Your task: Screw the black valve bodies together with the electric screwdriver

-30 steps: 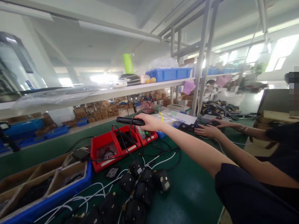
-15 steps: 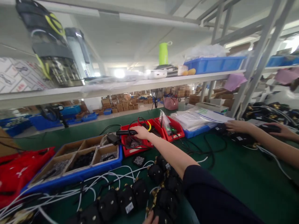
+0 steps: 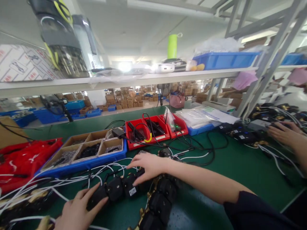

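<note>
L hand (image 3: 76, 210) at 7 o'clock in view, thumb & fingers parted round end black unit (image 3: 98, 195) of a row; can't tell if gripped. R hand (image 3: 151, 166) at 6 o'clock, palm down over row's other end, fingers loosely spread, nothing visibly held, thumb nr white label (image 3: 132, 191). From R hand: 3 red bins (image 3: 161, 138) at 12, divided blue tray (image 3: 96, 162) approx 9 o'clock
</note>
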A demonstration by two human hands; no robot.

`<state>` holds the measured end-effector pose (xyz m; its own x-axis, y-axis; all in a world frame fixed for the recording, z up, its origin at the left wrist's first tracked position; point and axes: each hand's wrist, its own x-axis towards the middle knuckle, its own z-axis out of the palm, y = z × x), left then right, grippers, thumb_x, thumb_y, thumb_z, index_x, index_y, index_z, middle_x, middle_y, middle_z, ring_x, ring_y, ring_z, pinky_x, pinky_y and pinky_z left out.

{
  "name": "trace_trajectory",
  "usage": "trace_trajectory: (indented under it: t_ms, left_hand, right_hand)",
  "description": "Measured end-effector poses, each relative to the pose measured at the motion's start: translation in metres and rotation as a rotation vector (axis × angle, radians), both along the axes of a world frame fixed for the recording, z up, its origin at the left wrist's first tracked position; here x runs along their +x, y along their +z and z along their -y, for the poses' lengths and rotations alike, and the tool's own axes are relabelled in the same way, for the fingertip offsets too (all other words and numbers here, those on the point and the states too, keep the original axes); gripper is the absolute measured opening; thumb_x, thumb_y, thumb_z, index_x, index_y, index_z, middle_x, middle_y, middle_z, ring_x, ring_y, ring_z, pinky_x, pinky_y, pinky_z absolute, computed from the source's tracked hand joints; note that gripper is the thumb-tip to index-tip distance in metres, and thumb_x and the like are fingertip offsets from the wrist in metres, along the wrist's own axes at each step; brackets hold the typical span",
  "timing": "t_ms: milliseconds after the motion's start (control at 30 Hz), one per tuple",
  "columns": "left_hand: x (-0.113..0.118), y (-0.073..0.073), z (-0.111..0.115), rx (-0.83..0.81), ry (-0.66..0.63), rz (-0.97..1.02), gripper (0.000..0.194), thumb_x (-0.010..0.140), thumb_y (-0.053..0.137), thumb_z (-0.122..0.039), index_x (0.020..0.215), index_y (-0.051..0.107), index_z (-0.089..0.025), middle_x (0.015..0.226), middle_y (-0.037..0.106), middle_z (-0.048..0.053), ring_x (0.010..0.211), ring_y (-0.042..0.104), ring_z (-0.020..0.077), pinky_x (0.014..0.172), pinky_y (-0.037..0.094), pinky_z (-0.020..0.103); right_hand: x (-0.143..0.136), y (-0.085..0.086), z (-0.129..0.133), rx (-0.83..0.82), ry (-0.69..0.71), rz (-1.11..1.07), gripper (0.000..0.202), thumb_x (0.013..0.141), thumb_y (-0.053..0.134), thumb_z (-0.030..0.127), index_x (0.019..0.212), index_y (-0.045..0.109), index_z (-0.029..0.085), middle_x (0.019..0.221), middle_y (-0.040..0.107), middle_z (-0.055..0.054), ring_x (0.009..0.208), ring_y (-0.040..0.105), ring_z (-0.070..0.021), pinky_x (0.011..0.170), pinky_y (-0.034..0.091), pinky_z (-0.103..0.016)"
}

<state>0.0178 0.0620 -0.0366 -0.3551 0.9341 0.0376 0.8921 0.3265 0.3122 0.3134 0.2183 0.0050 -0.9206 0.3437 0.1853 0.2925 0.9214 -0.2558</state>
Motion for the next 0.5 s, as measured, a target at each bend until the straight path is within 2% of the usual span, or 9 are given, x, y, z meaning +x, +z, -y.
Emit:
trace_trajectory:
  t_ms: [33,100,200,267,400,500]
  left_hand:
    - [0.010,0.005,-0.003,-0.126,0.005,-0.045,0.068,0.079,0.049,-0.069,0.135,0.063,-0.032,0.133,0.062,0.010,0.107,0.062,0.0439,0.093,0.050,0.061]
    - [0.031,0.018,-0.007,-0.269,-0.028,-0.106,0.064,0.085,0.042,-0.062,0.143,0.054,-0.037,0.133,0.060,0.010,0.119,0.055,0.0437,0.094,0.049,0.059]
    - [0.058,0.034,-0.011,-0.340,-0.100,-0.186,0.059,0.092,0.038,-0.052,0.150,0.043,-0.038,0.130,0.060,0.010,0.127,0.049,0.0393,0.092,0.049,0.056]
    - [0.073,0.038,-0.013,-0.354,-0.120,-0.216,0.058,0.095,0.037,-0.046,0.151,0.041,-0.037,0.134,0.059,0.010,0.128,0.048,0.0377,0.089,0.050,0.055]
    - [0.094,0.026,-0.020,-0.290,-0.115,-0.253,0.055,0.096,0.034,-0.040,0.150,0.044,-0.034,0.139,0.058,0.010,0.130,0.048,0.0375,0.090,0.050,0.059]
    - [0.093,0.010,-0.027,-0.175,-0.219,-0.105,0.062,0.090,0.040,-0.044,0.149,0.047,-0.025,0.140,0.058,0.012,0.128,0.052,0.0355,0.100,0.048,0.057]
  right_hand:
    - [-0.002,-0.007,0.009,-0.032,0.049,0.033,0.074,0.079,0.075,0.064,0.143,0.053,0.034,0.133,0.061,-0.005,0.116,0.062,-0.0245,0.096,0.049,-0.033]
    - [-0.003,-0.018,0.019,-0.068,0.079,0.094,0.078,0.081,0.074,0.058,0.150,0.044,0.034,0.129,0.063,-0.009,0.114,0.063,-0.0288,0.092,0.049,-0.037]
    - [0.003,-0.023,0.018,-0.065,0.025,0.127,0.073,0.083,0.072,0.053,0.148,0.045,0.034,0.114,0.068,-0.008,0.109,0.064,-0.0303,0.094,0.046,-0.042]
    - [0.013,-0.021,0.014,-0.068,-0.015,0.109,0.064,0.085,0.071,0.050,0.144,0.050,0.034,0.114,0.069,-0.008,0.109,0.064,-0.0306,0.099,0.042,-0.046]
    - [0.039,-0.017,0.007,-0.082,-0.074,0.082,0.057,0.088,0.068,0.041,0.142,0.054,0.032,0.120,0.068,-0.008,0.109,0.064,-0.0293,0.101,0.040,-0.045]
    - [0.057,-0.018,0.003,-0.090,-0.092,0.072,0.058,0.088,0.068,0.036,0.144,0.051,0.033,0.125,0.066,-0.007,0.113,0.063,-0.0283,0.106,0.038,-0.047]
